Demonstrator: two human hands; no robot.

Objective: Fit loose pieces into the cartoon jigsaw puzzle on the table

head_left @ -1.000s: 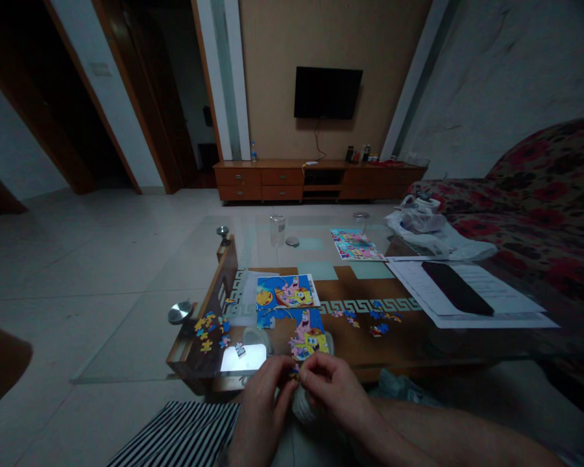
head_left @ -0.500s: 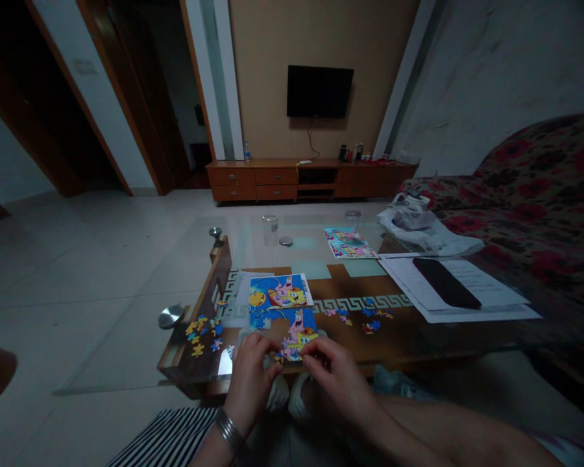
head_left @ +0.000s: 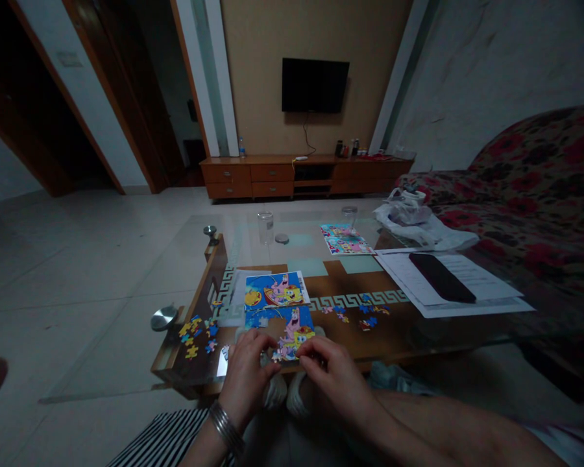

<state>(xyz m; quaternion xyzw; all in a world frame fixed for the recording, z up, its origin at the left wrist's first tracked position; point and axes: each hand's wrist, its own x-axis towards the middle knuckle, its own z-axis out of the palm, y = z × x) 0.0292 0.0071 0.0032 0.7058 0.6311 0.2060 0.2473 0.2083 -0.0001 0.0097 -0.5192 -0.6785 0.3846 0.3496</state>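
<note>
Head camera: Where are the hands?

Caption desk: Left hand (head_left: 246, 373) and right hand (head_left: 333, 376), fingers curled and half closed, rest at the near edge of a partly built cardboard jigsaw puzzle (head_left: 294, 334) with a bright blue cartoon scene, touching it. Whether either pinches a piece is too small to tell.

Head camera: What surrounds the puzzle?

Caption desk: A glossy blue cartoon picture sheet (head_left: 275, 290) lies directly beyond it on a glass-topped wooden coffee table (head_left: 199, 259). Small clusters of loose multicoloured puzzle pieces (head_left: 192, 334) sit to its left, more loose blue-and-red pieces (head_left: 357, 314) to its right.
</note>
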